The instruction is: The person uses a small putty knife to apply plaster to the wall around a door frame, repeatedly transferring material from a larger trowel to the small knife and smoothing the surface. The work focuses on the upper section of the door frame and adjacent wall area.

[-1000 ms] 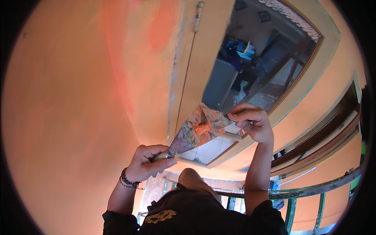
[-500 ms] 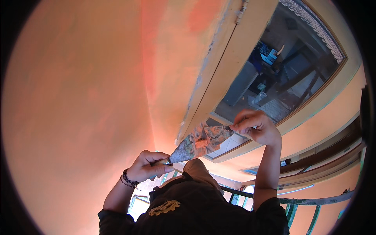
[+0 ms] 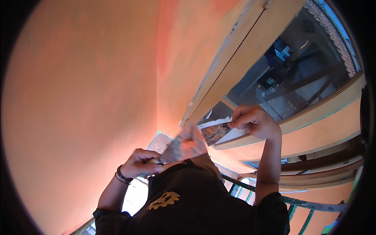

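My left hand point(image 3: 138, 163), with dark beaded bracelets at the wrist, is closed around the handle of a wide putty knife point(image 3: 185, 147). Its flared blade carries a smear of orange paste and is slightly blurred by motion. Up and to the right, my right hand point(image 3: 253, 122) pinches a second putty knife point(image 3: 215, 134), whose handle is mostly hidden by the fingers. That blade is stained brown and orange and points toward the first one. A narrow gap appears between the two blades.
An orange wall point(image 3: 86, 98) with patchy redder areas rises at the left and meets a corner. A cream door frame point(image 3: 231, 64) and a glass pane point(image 3: 290, 74) stand at the upper right. Behind my right arm runs a green metal railing point(image 3: 313, 204).
The two blades, overlapping before, have come apart. The left putty knife has moved left and slightly down. The view has shifted, so the window sits farther right.
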`<act>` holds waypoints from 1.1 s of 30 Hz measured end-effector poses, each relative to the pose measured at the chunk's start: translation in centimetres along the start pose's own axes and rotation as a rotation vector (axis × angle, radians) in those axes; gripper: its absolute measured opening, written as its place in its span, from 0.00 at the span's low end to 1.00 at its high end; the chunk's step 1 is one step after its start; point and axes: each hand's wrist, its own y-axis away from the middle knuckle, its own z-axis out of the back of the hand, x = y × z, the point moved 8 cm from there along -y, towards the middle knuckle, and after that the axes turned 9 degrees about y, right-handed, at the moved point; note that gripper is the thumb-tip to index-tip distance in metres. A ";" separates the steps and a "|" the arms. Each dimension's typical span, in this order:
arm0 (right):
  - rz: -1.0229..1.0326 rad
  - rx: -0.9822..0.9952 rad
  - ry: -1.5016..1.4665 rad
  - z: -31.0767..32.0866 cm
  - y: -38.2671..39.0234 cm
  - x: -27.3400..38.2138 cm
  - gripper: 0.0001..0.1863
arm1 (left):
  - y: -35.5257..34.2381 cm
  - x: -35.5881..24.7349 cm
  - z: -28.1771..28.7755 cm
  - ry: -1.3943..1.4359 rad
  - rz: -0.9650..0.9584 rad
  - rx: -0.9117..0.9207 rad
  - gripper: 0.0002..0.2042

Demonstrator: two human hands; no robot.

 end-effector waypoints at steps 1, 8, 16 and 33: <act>0.003 0.009 0.058 -0.3 0.0 -0.4 0.19 | 0.7 0.1 0.2 0.086 0.011 -0.020 0.09; -0.187 -0.060 -0.300 -0.2 0.6 -3.9 0.11 | 3.4 -0.8 2.2 -0.220 -0.083 -0.253 0.10; 0.083 -0.148 -0.786 -4.7 -1.7 -2.0 0.14 | 1.7 0.3 1.3 -0.225 -0.102 -0.240 0.10; 0.119 -0.386 -0.778 -8.0 -3.1 -1.2 0.11 | 0.0 -0.8 0.1 -0.144 -0.113 -0.216 0.08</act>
